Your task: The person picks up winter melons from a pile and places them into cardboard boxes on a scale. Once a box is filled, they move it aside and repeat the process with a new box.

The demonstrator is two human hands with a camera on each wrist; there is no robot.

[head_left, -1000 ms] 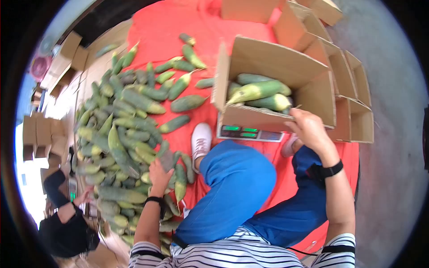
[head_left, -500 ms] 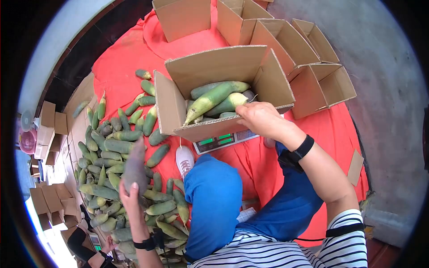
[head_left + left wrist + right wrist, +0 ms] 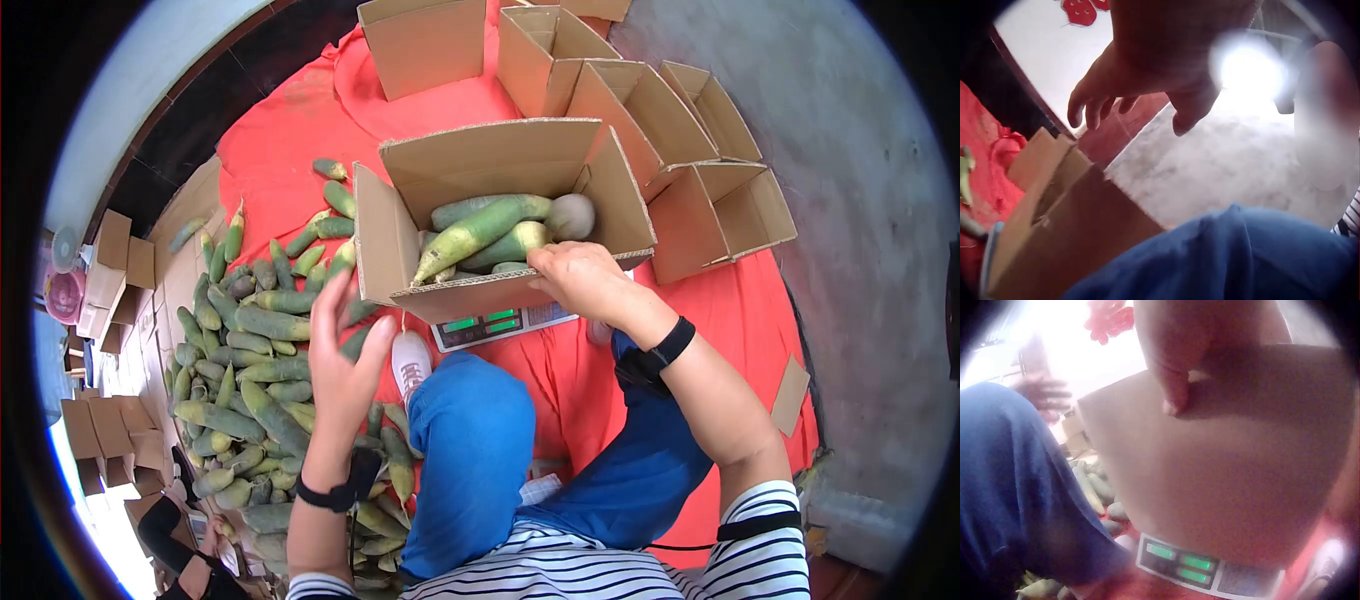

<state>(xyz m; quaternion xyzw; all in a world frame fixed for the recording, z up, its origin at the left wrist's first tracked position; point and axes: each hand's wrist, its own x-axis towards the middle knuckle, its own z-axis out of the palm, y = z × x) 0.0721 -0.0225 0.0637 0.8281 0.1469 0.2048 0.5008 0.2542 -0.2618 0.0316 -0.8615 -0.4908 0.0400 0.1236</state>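
My left hand (image 3: 343,368) is raised over the radish pile, fingers apart and nothing in them, left of an open cardboard box (image 3: 490,295). My right hand (image 3: 582,275) grips the top edge of the box's near wall; in the right wrist view its thumb (image 3: 1175,403) lies against the outer face. Inside the box lie several green radishes (image 3: 480,235), with the blunt greyish end of another radish (image 3: 572,217) at the right. Under the box is a digital scale (image 3: 505,322) with lit green displays.
Loose green radishes (image 3: 270,325) are heaped on the left, partly on a red cloth (image 3: 290,120). More open cardboard boxes (image 3: 640,110) stand at the back right. Another person's arm (image 3: 195,570) shows at the lower left. My blue-trousered knee (image 3: 475,400) is in front of the scale.
My left hand lifted a dark radish from the pile and now holds nothing. A greyish radish end now shows at the right inside the box. My right hand stays on the box edge.
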